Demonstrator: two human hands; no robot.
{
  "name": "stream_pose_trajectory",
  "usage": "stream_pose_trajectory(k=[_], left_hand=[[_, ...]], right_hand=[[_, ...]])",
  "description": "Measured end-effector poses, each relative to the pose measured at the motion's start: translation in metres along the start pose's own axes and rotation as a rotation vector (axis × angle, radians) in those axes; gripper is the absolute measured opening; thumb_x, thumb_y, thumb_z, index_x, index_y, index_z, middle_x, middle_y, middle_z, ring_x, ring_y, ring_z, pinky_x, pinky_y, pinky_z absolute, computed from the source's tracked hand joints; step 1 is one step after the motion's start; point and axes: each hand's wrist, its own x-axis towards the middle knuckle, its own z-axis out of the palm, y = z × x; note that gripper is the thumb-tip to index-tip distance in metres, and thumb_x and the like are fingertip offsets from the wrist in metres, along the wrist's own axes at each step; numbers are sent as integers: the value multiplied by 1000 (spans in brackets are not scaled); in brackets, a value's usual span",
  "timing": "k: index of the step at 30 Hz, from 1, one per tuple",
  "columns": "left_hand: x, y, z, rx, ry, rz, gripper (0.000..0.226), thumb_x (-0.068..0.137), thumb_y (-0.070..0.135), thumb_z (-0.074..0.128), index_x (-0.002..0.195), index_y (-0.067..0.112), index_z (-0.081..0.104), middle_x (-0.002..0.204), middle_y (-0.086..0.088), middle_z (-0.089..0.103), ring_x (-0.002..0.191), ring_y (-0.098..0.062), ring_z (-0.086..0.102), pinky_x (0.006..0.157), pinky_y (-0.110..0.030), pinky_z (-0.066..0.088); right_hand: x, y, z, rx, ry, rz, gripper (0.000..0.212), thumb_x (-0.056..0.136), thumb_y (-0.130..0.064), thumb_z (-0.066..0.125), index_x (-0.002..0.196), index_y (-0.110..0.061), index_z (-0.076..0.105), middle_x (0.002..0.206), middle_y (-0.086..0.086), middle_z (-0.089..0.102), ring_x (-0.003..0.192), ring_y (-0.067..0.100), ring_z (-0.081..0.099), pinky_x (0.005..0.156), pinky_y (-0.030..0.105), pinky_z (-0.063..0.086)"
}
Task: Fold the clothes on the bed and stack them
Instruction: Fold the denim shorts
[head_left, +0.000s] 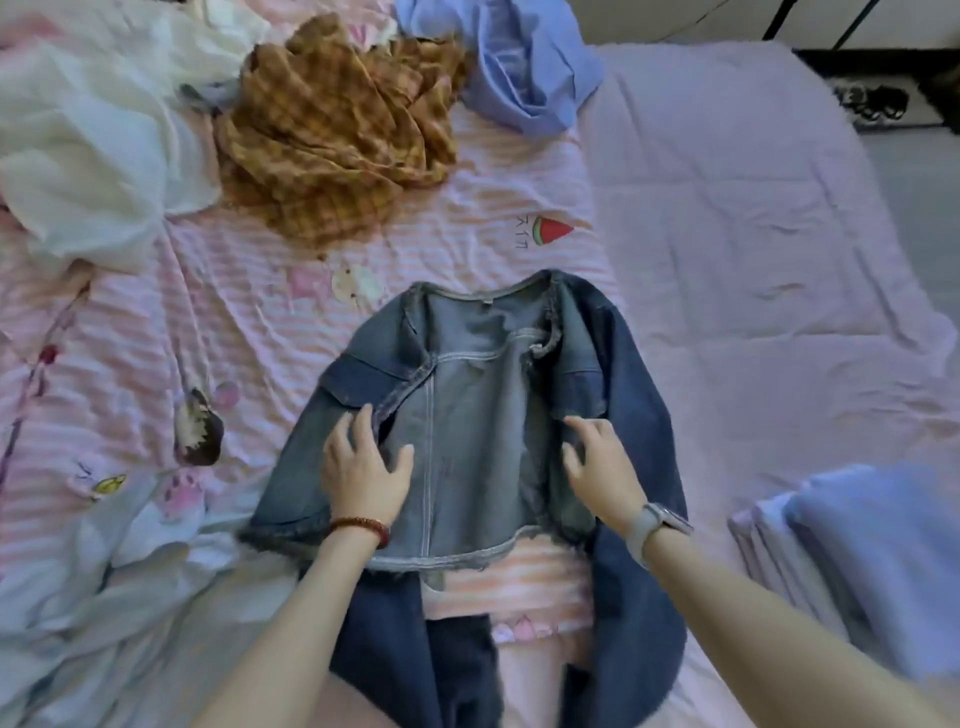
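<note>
On the bed (727, 218), mid-frame near the person: denim jacket (467, 415) lying face up and open, collar away, sleeves trailing down toward the near edge.

Left to right:
- White garment (88, 140), far left, crumpled, unfolded.
- Plaid garment (332, 135), bunched, just beside the white one.
- Blue shirt (524, 67), heaped at the far edge.
- Left hand (363, 473) flat on the left front panel, fingers spread, thumb out. Pressing, not pinching.
- Right hand (605, 467) on the right front panel's edge, fingers loosely bent. Nothing clearly gripped; reads as resting or smoothing.
- Folded stack (852, 561), far right, pale blue and lilac pieces.

Risks, as judged:
- Panels sit uneven; the left front overlaps inward, the right lies wider. Folding from here could give a lopsided bundle.
- Sleeves hang long and loose below the hem. Left untucked, they would likely slide out when the jacket is lifted.
- Denim is stiff and thick; a fold may spring open without firm pressing.
- Striped sheet (493, 197) is already rumpled; dragging the jacket could bunch it further.
- Stack sits near the bed's edge; a heavy jacket set on top off-centre might tip it.

Hard to make out:
- Cuffs run out of frame or under the arms at the bottom.
- Right fingertips blur into dark denim; contact unclear.
- Stack's count unreadable; right side cut off.
- Blue shirt cropped at the top.
</note>
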Motion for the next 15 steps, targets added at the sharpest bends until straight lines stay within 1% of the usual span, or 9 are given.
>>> stream_pose_trajectory(k=[2,4,6,7,8,9,12,14,15], left_hand=[[1,-14,15,59,9,-65,69,83,27,65,142,9,34,146,-19,29,134,-34,25,106,-46,24],[10,-24,26,127,23,-55,65,83,28,65,140,12,38,142,-17,35,131,-34,29,100,-49,29],[26,-31,32,167,40,-23,53,84,27,65,131,10,48,130,-18,46,122,-35,37,94,-48,34],[35,-34,34,170,49,-18,46,84,27,65,125,8,54,123,-19,51,116,-36,41,91,-46,36],[43,-36,35,151,58,-14,39,85,28,64,117,5,58,115,-21,55,111,-37,45,87,-43,37],[48,-38,35,107,71,-7,34,87,27,63,109,2,61,108,-22,59,105,-38,49,82,-41,39],[51,-35,27,-25,158,48,25,90,21,60,95,-3,62,91,-22,62,87,-37,56,69,-37,38],[47,-24,16,-106,234,62,21,90,16,59,90,-5,61,85,-21,61,80,-31,55,66,-33,34],[46,-16,10,-169,268,57,19,89,15,59,85,-3,58,79,-18,59,74,-25,51,63,-29,30]], right_hand=[[-3,8,19,-26,-12,-10,38,94,-8,48,131,-2,48,124,15,49,115,29,48,95,30,38],[2,9,31,-71,27,-55,36,92,-2,48,128,2,52,122,17,51,113,31,49,91,34,43],[10,7,38,-175,102,-168,34,86,3,54,120,5,57,116,19,56,104,36,55,78,41,51],[16,7,40,-264,154,-223,34,81,3,60,115,5,60,112,20,59,97,38,58,72,42,52],[22,9,42,-360,206,-256,37,77,-1,66,114,4,62,110,19,62,92,38,60,70,42,52],[27,13,43,-432,229,-244,43,76,-8,70,117,2,60,111,19,62,93,37,60,72,42,51],[41,29,41,-510,142,-42,62,83,-33,64,134,-4,44,125,17,50,106,36,49,84,44,41],[48,36,39,-582,110,18,65,83,-40,61,135,-8,39,126,15,45,108,35,44,84,43,38],[51,37,38,-623,95,16,61,84,-39,61,131,-9,39,124,14,44,107,35,43,81,42,38]])
